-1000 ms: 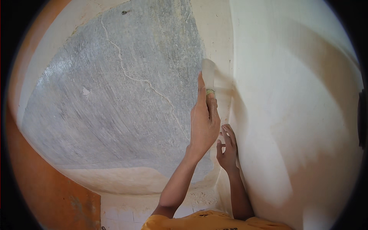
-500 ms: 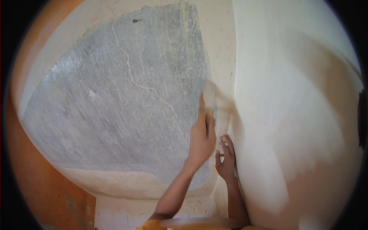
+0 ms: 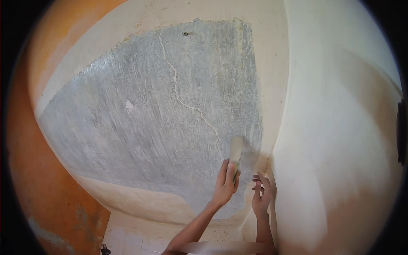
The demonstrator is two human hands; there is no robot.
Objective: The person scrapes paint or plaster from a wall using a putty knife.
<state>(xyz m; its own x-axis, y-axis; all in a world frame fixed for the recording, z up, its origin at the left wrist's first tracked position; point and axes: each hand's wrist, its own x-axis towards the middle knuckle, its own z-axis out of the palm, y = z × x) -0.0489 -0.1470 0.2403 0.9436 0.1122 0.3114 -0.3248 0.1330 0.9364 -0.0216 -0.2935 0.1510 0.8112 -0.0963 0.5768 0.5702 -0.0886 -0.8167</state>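
"Orange wall (image 3: 63, 182) at the far left. What comes after it?"

"A broad grey patch (image 3: 148, 136), roughly scored, with a small pale chip (image 3: 129, 104) on it. Farther right, a thin pale crack line (image 3: 175, 80) winds down toward the hands."

"And the left hand (image 3: 226, 180)?"

"Wrapped around a pale flat tool (image 3: 236, 148), a little green showing by the fingers. The tool is over the lower right of the grey patch, just right of the crack line's lower end. It's blurred, so I can't tell whether it touches."

"How would you work it there?"

"I'd keep the face low to the surface and the pressure even, so a corner doesn't gouge. I'd go lighter beside the crack line."

"Right hand (image 3: 261, 199)?"

"Fingers loosely bent, near the corner; I can't tell whether it touches the wall or holds anything. Better clear of the tool's path, I'd say."

"Beyond that?"

"A cream strip (image 3: 272, 63), then the white wall (image 3: 318, 127); I'd shorten strokes near that corner."
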